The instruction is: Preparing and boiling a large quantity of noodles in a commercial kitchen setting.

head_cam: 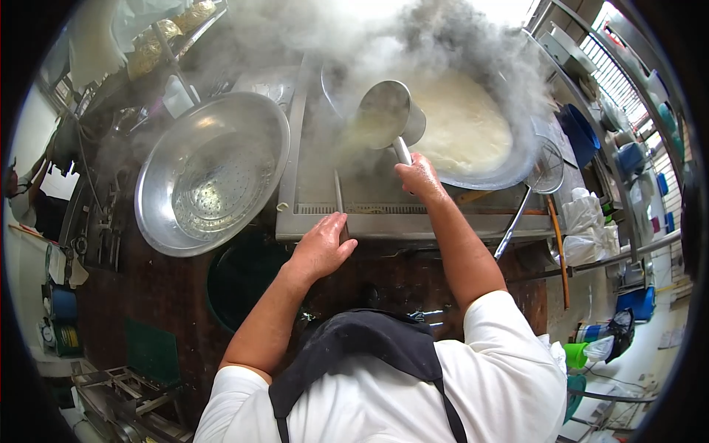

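Note:
My right hand [419, 176] is closed around the handle of a deep metal ladle [407, 119]. The ladle is tilted to the left, and pale, steaming liquid shows at its mouth. Just right of it, a large wok [476, 181] set in the metal cooking range [388, 227] holds cloudy, cream-coloured liquid [471, 122]. My left hand [324, 243] rests at the range's front edge beside a thin metal rod or handle [339, 191]. Whether the fingers grip it, I cannot tell. To the left stands a wide perforated metal basin [148, 188], tilted. Steam hides the far part of the range.
A wire skimmer [545, 166] lies right of the wok, near a wooden stick [558, 255] and plastic bags [584, 213]. Below the basin is a dark green round tub [221, 288]. Another person [50, 205] is at the far left. Metal shelves line the right.

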A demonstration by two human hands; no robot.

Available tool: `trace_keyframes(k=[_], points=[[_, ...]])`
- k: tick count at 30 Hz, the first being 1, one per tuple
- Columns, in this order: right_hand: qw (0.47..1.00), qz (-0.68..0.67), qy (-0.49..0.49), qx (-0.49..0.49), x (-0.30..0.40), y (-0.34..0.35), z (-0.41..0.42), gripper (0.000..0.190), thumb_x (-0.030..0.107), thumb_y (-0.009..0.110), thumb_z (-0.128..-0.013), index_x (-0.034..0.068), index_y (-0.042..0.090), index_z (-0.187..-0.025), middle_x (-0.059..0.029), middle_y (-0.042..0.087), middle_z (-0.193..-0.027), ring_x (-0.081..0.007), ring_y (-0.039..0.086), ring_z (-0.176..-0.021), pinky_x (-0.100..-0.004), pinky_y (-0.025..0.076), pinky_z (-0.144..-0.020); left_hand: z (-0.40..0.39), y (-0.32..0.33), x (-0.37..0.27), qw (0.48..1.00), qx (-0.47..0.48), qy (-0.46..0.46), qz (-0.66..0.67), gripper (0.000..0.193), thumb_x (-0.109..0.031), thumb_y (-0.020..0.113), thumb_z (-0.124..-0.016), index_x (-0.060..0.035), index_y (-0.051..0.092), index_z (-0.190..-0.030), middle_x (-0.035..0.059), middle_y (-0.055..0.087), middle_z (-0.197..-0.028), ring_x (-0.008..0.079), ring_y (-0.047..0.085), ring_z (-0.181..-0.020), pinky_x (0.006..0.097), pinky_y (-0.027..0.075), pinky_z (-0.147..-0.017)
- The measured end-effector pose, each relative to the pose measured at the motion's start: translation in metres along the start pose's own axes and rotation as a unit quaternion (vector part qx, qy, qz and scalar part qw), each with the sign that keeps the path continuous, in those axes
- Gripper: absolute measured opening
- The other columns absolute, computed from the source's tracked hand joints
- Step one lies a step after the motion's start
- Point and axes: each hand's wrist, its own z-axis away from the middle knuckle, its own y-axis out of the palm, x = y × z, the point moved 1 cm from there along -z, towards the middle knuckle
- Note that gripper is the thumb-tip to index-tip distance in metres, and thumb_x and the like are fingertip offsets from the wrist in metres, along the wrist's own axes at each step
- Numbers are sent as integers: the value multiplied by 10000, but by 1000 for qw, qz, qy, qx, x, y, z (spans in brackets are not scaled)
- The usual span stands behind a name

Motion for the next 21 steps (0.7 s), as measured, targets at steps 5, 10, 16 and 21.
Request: trace_keyframes(k=[5,10,16,21], points=[[995,73,-56,-47,-14,8,-8,460,243,588,-790,-9,585,-1175,-248,675,-1043,-388,656,-998,-452,508,-881,6,4,5,1000,-1,9,6,638,-355,625,-913,31,467,-1395,223,475,-1450,338,437,-1365,407,353,-1138],[985,116,-102,-74,-1,13,3,459,240,587,-800,30,587,-1208,-244,666,-1116,-400,631,-1075,-464,489,-939,6,6,9,1000,1,8,5,636,-346,632,-908,38,468,-1387,234,476,-1443,348,442,-1358,410,355,-1137],[969,180,-131,-104,1,13,6,491,215,583,-821,56,550,-1285,-213,657,-1158,-392,620,-1096,-466,484,-963,-18,0,-6,1000,3,25,-16,631,-337,627,-909,47,467,-1383,240,486,-1429,354,443,-1355,411,354,-1137],[957,204,-168,-122,7,5,2,486,187,573,-849,65,498,-1313,-196,644,-1155,-383,617,-1091,-481,491,-942,-36,0,-14,1000,19,19,-7,625,-321,613,-910,32,456,-1401,234,462,-1455,356,419,-1373,422,342,-1149]])
